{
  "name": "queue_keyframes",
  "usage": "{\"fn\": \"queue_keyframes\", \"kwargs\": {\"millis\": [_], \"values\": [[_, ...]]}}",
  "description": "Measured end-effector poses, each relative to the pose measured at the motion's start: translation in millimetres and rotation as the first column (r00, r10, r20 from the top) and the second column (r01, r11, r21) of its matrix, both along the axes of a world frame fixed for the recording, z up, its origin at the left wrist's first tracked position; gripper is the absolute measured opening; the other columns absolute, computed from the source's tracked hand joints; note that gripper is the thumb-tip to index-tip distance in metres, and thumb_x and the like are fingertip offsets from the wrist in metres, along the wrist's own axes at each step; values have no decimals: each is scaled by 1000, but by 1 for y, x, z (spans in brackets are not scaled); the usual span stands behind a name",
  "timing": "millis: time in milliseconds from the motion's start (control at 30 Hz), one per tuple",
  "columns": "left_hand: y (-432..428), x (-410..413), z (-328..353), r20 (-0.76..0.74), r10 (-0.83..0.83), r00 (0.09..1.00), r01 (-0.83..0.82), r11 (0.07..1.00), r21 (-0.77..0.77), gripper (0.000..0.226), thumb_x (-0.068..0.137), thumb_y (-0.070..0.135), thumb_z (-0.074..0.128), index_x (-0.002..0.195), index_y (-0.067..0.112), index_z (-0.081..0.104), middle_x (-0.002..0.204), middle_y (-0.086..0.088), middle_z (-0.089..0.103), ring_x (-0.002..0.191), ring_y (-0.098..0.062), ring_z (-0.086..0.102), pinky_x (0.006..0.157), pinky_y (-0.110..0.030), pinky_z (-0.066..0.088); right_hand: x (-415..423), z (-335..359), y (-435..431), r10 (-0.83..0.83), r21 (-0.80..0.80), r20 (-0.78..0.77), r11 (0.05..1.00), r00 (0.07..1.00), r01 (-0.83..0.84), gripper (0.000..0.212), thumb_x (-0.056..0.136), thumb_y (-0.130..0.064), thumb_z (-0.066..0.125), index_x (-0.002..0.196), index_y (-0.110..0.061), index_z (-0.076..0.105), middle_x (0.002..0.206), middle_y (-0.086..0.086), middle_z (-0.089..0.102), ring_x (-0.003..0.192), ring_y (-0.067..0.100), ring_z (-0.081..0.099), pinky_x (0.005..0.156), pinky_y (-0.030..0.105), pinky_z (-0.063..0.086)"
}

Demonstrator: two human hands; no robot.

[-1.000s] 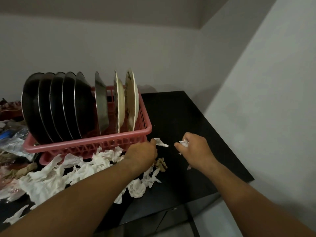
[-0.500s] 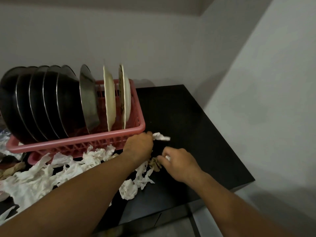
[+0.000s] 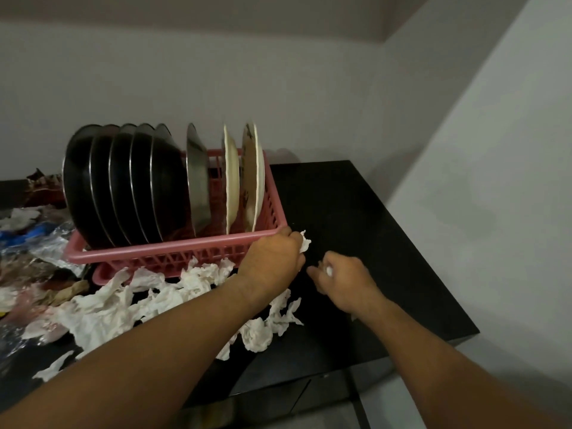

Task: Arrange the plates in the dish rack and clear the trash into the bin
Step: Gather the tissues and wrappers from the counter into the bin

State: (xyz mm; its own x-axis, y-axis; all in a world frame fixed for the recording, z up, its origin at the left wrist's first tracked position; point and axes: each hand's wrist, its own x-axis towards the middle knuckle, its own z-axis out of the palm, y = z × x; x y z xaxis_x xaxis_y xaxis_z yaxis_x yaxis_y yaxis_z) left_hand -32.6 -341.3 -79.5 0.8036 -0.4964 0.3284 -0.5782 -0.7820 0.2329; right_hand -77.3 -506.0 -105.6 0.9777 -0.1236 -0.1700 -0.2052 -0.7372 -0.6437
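Note:
A pink dish rack (image 3: 173,249) stands on the black table (image 3: 356,218). Several dark steel plates (image 3: 130,187), one shiny steel plate (image 3: 198,187) and two cream plates (image 3: 253,181) stand upright in it. Torn white tissue scraps (image 3: 123,301) lie in a heap in front of the rack. My left hand (image 3: 272,261) is at the rack's front right corner and grips a white tissue piece (image 3: 305,243). My right hand (image 3: 343,280) hovers just right of it, fingers curled round a small white tissue bit (image 3: 328,270).
Plastic wrappers, foil and other mixed trash (image 3: 31,243) crowd the table's left side. A grey wall (image 3: 464,181) runs close along the table's right edge. The table's front edge (image 3: 340,366) is near my arms. No bin is in view.
My right hand moved left toward my left hand, carrying its tissue bit. My left hand closed on the tissue piece by the rack corner. The brownish scrap between the hands is no longer visible.

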Motion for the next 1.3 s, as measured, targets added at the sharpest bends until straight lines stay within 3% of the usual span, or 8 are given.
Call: {"fn": "queue_keyframes", "kwargs": {"millis": [100, 267, 400, 633, 800, 900, 1000, 1300], "values": [[6, -4, 23, -48, -50, 998, 46, 996, -79, 16, 90, 21, 62, 103, 13, 57, 101, -2, 57, 87, -21, 62, 70, -28, 46, -4, 24, -4, -99, 13, 105, 995, 990, 98, 18, 90, -43, 66, 78, -31, 58, 77, -5, 65, 61, 8, 65, 51, 25, 50], [27, -16, 45, -134, -64, 989, 38, 981, -192, 16, 95, 15, 53, 105, 23, 42, 85, 5, 56, 72, -11, 61, 60, -28, 55, -21, 51, 5, -208, 111, 128, 975, 970, 194, 15, 87, -14, 69, 88, -26, 60, 86, 2, 67, 70, 13, 71, 65, 34, 62], [56, -27, 53, -125, -149, 981, 113, 958, -262, 15, 97, 17, 48, 108, 28, 44, 90, 9, 51, 71, -5, 52, 55, -16, 39, -40, 61, 34, -235, 134, 167, 968, 957, 214, 30, 89, -7, 66, 101, -31, 52, 98, 3, 61, 75, 16, 71, 65, 34, 62], [110, -52, 55, -266, -146, 953, 8, 889, -458, 29, 86, 23, 43, 63, 31, 59, 54, 7, 58, 45, -4, 52, 40, -21, 42, -71, 70, 88, -217, -6, 282, 974, 934, 228, 11, 93, -40, 63, 85, -38, 56, 82, -6, 63, 64, 13, 66, 53, 28, 56], [145, -76, 58, -352, -133, 926, -81, 843, -531, 31, 86, 31, 50, 61, 43, 64, 38, 10, 49, 30, -3, 37, 30, -15, 28, -95, 74, 112, -226, -77, 341, 961, 912, 267, 38, 92, -56, 55, 71, -25, 57, 63, -5, 60, 56, 10, 59, 52, 25, 44], [158, -92, 55, -318, -72, 945, -104, 858, -504, 51, 93, 37, 55, 44, 23, 49, 32, 10, 37, 28, -5, 30, 31, -15, 24, -110, 76, 126, -209, -2, 331, 975, 920, 223, 47, 95, -53, 52, 65, -17, 54, 58, -3, 55, 52, 17, 56, 50, 32, 51], [170, -117, 46, -390, -60, 919, -122, 897, -425, 54, 96, 39, 52, 48, 18, 42, 35, 8, 40, 29, -9, 43, 32, -25, 41, -128, 66, 141, -248, 134, 300, 967, 921, 217, 46, 97, -45, 54, 63, -13, 53, 56, 4, 56, 49, 22, 61, 49, 38, 59], [213, -189, -12, -359, -60, 932, 15, 992, -127, 50, 95, 53, 46, 57, 22, 51, 48, 4, 49, 42, -7, 45, 47, -25, 31, -183, -6, 191, -221, 131, 314, 973, 923, 188, 43, 97, -36, 55, 57, -20, 49, 46, -8, 45, 41, 4, 42, 39, 17, 35]]}}
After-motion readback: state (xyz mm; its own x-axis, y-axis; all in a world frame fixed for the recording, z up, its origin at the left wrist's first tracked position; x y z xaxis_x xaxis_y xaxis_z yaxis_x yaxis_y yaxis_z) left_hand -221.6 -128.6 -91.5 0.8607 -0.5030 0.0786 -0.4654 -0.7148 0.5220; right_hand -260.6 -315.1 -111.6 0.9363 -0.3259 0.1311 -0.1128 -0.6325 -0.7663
